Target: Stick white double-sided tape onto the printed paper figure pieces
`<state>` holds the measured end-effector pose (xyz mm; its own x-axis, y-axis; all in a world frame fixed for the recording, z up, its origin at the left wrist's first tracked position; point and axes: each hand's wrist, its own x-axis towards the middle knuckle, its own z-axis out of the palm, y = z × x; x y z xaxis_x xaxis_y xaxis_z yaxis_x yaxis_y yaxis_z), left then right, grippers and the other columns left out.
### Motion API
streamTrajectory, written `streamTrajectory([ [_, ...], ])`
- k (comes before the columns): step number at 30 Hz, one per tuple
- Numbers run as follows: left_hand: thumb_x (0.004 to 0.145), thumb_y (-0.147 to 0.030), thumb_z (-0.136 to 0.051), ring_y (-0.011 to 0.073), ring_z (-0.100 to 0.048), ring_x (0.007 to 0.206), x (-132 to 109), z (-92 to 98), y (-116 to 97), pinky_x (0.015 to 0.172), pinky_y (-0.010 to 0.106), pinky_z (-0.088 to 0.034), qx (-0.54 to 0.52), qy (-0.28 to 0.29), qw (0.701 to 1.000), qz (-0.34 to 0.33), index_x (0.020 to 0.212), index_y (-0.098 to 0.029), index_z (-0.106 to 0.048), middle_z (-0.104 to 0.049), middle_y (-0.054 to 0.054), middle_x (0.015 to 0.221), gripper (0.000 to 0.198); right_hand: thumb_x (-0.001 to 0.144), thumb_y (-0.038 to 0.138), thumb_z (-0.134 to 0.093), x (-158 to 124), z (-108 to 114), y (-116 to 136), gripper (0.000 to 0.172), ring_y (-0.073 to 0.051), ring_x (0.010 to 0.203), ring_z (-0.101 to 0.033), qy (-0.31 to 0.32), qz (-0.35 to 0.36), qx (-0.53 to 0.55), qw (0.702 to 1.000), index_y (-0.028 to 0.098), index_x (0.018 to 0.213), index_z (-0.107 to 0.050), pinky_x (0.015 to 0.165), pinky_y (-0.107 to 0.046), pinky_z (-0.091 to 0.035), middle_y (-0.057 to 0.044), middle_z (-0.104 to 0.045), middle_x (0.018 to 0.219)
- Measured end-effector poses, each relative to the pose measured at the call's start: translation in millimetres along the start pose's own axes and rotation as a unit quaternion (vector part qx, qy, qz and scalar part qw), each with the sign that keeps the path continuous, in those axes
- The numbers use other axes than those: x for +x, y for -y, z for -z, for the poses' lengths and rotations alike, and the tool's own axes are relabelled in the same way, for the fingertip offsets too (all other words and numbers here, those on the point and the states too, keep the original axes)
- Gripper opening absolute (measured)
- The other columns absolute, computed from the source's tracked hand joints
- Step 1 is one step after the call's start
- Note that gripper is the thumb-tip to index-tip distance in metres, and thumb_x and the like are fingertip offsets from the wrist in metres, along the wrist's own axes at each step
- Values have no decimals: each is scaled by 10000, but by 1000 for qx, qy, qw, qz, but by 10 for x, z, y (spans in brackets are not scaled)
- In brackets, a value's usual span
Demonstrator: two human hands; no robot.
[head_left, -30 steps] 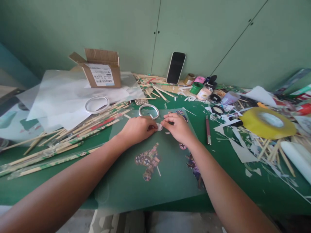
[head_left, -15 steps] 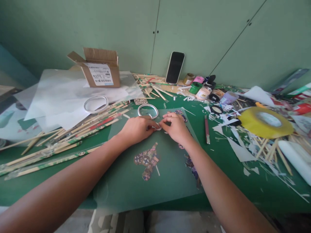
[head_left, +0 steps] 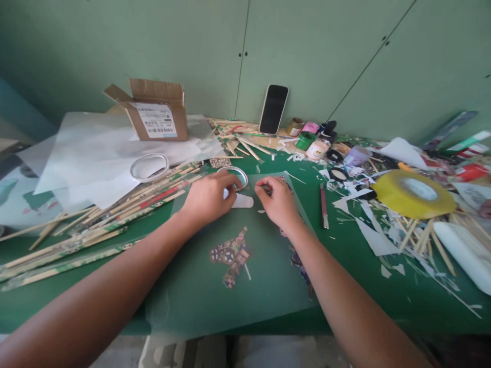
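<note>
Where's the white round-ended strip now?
Near the centre of the head view: the white strip is over the translucent sheet, between the left hand and the right hand.

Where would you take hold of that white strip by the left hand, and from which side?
Probably best pinch the white strip by its rounded end, coming from the right: that end shows clear of the left hand, which hides part of the strip, and points towards the right hand.

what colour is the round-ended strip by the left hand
White; the strip shows best in the head view, the only one.
</note>
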<state>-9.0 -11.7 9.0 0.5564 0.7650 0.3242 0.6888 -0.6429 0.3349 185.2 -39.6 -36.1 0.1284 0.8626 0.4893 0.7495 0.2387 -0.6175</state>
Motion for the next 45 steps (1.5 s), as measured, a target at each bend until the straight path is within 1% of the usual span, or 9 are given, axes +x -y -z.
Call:
streamTrajectory([
  [2, 810, -154, -506, 260, -604, 981, 36, 25, 81, 831, 378, -479, 57, -31, 998, 9, 1061, -208, -713, -679, 79, 1034, 330, 838, 217, -532, -3, 22, 57, 109, -228, 831, -611, -8, 11, 16, 1000, 210, 797, -632, 803, -399, -484, -77, -665, 850],
  [9, 818, -253, -607, 309, -515, 1081, 61, 11, 221, 910, 459, -409, 112, 13, 993, -15, 963, -257, -745, -624, 78, 1165, 200, 868, 206, -520, -38, 53, 260, 175, -202, 856, -679, 85, 63, 88, 991, 231, 893, -691, 779, -362, -526, -54, -729, 912],
  [15, 895, -269, -559, 279, -550, 1062, 73, 29, 148, 943, 437, -370, 56, -5, 998, -18, 948, -203, -672, -681, 78, 1070, 141, 823, 212, -583, -45, 42, 261, 167, -188, 706, -686, 137, -25, 131, 982, 225, 968, -665, 701, -347, -533, -4, -720, 738],
  [21, 897, -276, -572, 177, -645, 833, 52, -23, 100, 995, 403, -370, -74, -22, 996, -45, 907, -185, -585, -715, 12, 822, 92, 803, 333, -661, -71, 31, 259, 317, -192, 632, -681, 79, -69, 220, 970, 221, 1095, -609, 641, -356, -554, 6, -705, 683],
  [25, 896, -302, -566, 158, -672, 754, 30, -59, 89, 763, 290, -473, -191, 27, 981, -15, 937, -188, -562, -723, 4, 785, 120, 793, 359, -678, -97, 3, 281, 392, -174, 639, -689, 48, -73, 273, 958, 229, 1155, -602, 608, -341, -586, -10, -707, 793],
  [29, 908, -344, -552, 140, -673, 723, 24, -75, 105, 696, 253, -482, -245, 40, 969, -8, 948, -176, -561, -717, 16, 786, 173, 806, 388, -659, -101, -18, 293, 257, -166, 690, -689, 56, -86, 303, 948, 222, 1003, -651, 586, -328, -604, -33, -692, 878],
  [33, 910, -356, -553, 134, -648, 693, 31, -60, 88, 651, 237, -462, -219, 41, 975, -15, 947, -171, -574, -702, 20, 789, 190, 802, 367, -652, -94, -10, 293, 165, -154, 639, -654, 30, -80, 293, 952, 212, 782, -597, 539, -316, -591, -26, -656, 820],
  [39, 962, -363, -456, 169, -597, 652, 44, -9, 51, 614, 254, -397, -60, 83, 993, -60, 967, -185, -605, -618, 14, 665, 232, 781, 297, -642, -112, 15, 299, 127, -163, 728, -634, -23, -28, 238, 971, 218, 732, -556, 590, -307, -578, -29, -641, 812],
  [45, 976, -375, -432, 190, -615, 656, 58, 2, 51, 649, 265, -402, 2, 70, 997, -39, 993, -181, -650, -621, 27, 659, 292, 767, 253, -620, -87, -8, 283, 150, -131, 613, -577, -46, -33, 268, 962, 224, 902, -561, 548, -272, -531, 16, -589, 716],
])
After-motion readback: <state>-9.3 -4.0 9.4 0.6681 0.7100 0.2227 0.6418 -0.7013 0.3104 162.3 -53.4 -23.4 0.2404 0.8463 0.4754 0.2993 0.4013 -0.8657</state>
